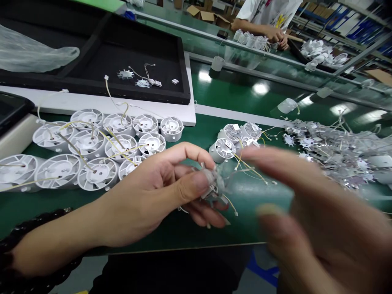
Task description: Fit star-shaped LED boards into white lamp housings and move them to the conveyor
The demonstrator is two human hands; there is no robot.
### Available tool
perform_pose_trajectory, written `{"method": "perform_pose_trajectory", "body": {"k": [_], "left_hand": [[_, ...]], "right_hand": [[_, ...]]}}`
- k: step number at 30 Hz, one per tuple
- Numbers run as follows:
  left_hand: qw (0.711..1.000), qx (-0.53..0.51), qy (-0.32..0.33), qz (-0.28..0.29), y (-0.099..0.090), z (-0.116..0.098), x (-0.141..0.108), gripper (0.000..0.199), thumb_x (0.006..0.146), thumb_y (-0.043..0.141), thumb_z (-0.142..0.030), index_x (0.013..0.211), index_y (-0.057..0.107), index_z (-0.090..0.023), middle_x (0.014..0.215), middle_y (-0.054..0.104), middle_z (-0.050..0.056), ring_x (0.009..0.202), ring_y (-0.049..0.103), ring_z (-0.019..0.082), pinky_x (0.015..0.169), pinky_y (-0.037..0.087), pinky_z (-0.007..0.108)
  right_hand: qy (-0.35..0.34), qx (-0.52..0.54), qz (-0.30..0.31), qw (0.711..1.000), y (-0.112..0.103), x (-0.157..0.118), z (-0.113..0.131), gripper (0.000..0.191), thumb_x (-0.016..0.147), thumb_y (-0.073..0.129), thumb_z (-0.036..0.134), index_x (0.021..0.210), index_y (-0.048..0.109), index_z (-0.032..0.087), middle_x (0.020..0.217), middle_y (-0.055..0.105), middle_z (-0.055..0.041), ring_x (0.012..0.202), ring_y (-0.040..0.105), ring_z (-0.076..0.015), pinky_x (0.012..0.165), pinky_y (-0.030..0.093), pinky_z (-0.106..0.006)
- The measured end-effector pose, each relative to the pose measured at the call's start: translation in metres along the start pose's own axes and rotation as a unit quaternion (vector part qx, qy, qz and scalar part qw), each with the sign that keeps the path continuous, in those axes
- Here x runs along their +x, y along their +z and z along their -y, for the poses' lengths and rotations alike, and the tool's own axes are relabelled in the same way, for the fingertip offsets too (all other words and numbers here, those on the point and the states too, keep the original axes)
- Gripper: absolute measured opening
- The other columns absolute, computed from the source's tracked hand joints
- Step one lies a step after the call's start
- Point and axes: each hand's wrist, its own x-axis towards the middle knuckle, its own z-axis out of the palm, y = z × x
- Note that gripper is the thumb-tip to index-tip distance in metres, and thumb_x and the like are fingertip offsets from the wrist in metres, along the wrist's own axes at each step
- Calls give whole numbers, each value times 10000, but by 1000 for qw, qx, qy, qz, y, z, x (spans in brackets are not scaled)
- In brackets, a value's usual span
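Observation:
My left hand [171,183] is closed, thumb against fingers, around a small bundle of silvery wired parts [214,185]. Short pale leads with small connectors stick out of it, and the fingers partly hide its shape. To the right, my right hand [312,216] is smeared by motion; its thumb and forefinger are apart with nothing visible between them. Beyond the left hand stand several white round spoked housings [98,173], some with yellowish wires. Between the hands, farther back, is a small group of housings with white square pieces on top [225,149].
A pile of star-shaped metal parts with wires [339,143] lies at the right. A black tray [141,53] with a few loose parts sits at the back left, near a plastic bag [33,51]. Across the green bench [245,228], another person's hands [277,36] are at work.

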Motion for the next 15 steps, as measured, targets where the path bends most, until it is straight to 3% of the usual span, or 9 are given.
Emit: {"method": "perform_pose_trajectory", "body": {"k": [5, 9, 12, 15], "left_hand": [[994, -53, 86, -32, 2, 0, -1, 87, 1189, 420, -165, 1160, 474, -227, 832, 819, -31, 662, 823, 161, 552, 656, 175], [991, -4, 123, -61, 6, 2, -4, 109, 1158, 522, -131, 1191, 492, -230, 821, 767, -96, 693, 807, 91, 644, 645, 97], [976, 122, 166, -74, 2, 7, -8, 236, 1176, 565, -247, 1400, 491, -262, 1041, 794, -56, 847, 815, 105, 764, 673, 156], [912, 341, 216, -67, -9, 11, -10, 354, 1209, 475, -427, 1533, 471, -286, 1221, 774, 25, 981, 789, 197, 820, 653, 313]], "right_hand": [[-43, -64, 42, 996, 13, 7, 6, 53, 985, 793, 299, 1002, 843, 305, 778, 719, -14, 658, 643, -181, 573, 528, -305], [-61, -67, 51, 995, 19, 11, 9, 57, 935, 859, 268, 933, 836, 320, 692, 629, 40, 605, 536, -125, 524, 440, -243], [-39, -64, 44, 996, 18, 14, 7, 106, 953, 837, 238, 879, 828, 312, 674, 620, 48, 598, 533, -114, 513, 413, -228], [1, -57, 46, 997, 17, 19, 3, 136, 936, 859, 243, 816, 811, 287, 680, 657, 49, 609, 566, -112, 529, 428, -221]]}}
